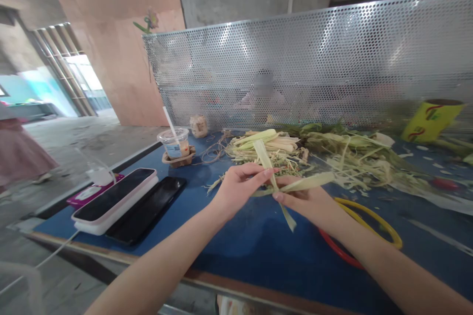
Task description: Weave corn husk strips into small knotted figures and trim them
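My left hand (236,188) and my right hand (306,199) meet above the blue tabletop (244,246), both pinching pale green husk strips (275,184) that cross each other. One strip runs up toward the pile, another stretches right, and a short end hangs down below my right thumb. Just beyond my hands lies a heap of husks and stalks (273,145).
At the left lie a black phone (146,209), a phone on a white power bank (114,199), a pink item (90,192) and a lidded plastic cup with a straw (175,142). Yellow and red rings (364,219) lie under my right forearm. A perforated metal screen (314,64) backs the table, with a yellow cup (430,120) at right. A person sits behind the screen.
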Tool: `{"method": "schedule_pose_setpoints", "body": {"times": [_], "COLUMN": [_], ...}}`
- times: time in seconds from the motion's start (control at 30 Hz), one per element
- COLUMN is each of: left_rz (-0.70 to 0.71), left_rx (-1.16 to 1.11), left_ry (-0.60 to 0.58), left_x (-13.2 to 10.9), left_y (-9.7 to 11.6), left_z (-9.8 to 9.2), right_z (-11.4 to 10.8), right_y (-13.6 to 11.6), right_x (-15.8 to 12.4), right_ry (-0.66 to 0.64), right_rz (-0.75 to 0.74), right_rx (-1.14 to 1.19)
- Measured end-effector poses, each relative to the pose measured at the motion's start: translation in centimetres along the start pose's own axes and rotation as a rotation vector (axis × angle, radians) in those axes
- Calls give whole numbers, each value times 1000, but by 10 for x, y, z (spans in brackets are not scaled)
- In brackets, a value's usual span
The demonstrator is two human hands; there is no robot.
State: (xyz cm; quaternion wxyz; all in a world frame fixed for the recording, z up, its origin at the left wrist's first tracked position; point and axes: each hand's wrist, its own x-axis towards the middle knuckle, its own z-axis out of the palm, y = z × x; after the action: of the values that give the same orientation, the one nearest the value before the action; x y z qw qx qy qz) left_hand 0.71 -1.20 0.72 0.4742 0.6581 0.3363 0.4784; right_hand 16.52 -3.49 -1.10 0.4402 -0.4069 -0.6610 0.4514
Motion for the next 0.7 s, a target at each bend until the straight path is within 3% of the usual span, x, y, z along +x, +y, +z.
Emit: {"method": "schedule_pose_setpoints", "body": {"times": [0.2, 0.33, 0.47, 0.7], "left_rz": [94, 56, -15, -81], "left_rx": [254, 363, 356, 285], "left_ry": [-21, -92, -211, -163], "left_x": [-1, -1, -1, -1], "left_y": [2, 4, 2, -3], "left_z": [-2, -8, -9, -5], "right_z": [-2, -5, -6, -4], "right_y": [0, -3, -2, 1], "right_x": [1, 2, 3, 2], "right_ry": [45, 19, 3, 98], "right_rz": [37, 111, 215, 159], "right_rx": [-35, 141, 246, 199]}}
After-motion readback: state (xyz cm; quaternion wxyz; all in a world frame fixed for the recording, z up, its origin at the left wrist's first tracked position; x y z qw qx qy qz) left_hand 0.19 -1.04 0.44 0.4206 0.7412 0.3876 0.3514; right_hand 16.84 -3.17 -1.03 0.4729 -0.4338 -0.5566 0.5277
